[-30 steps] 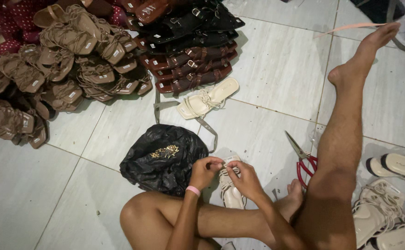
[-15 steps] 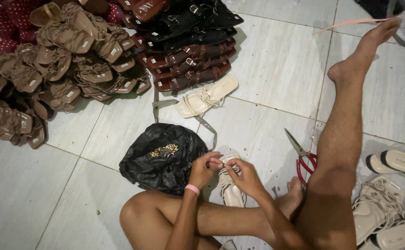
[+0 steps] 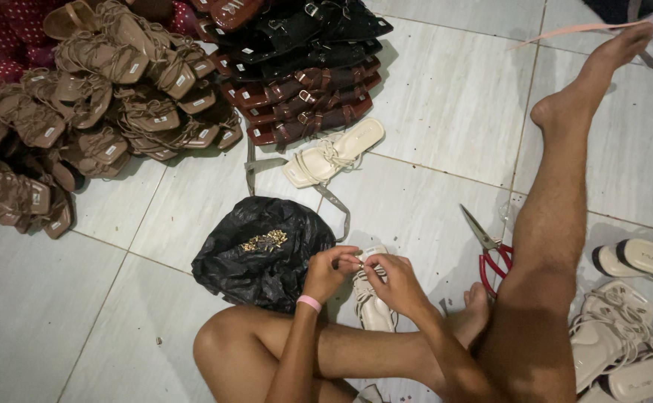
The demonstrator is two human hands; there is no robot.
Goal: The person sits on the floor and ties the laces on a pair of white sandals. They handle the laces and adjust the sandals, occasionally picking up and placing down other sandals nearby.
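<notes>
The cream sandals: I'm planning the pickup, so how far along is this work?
Done, it seems: tan sandals and dark ones lie stacked in piles. In hand: the left hand and right hand pinch something small over one cream sandal, beside gold pieces on a black bag. Left: probably the loose cream sandals on the person's right and another ahead.

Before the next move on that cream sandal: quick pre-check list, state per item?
1. Both hands on the work: left hand and right hand meet at the cream sandal - ok.
2. Sandal resting on the floor between the legs - ok.
3. Small part pinched in the fingers: too small - cannot tell.
4. Gold pieces on the black bag, beside the left hand - ok.
5. Scissors lie open by the right leg - not ok.
</notes>
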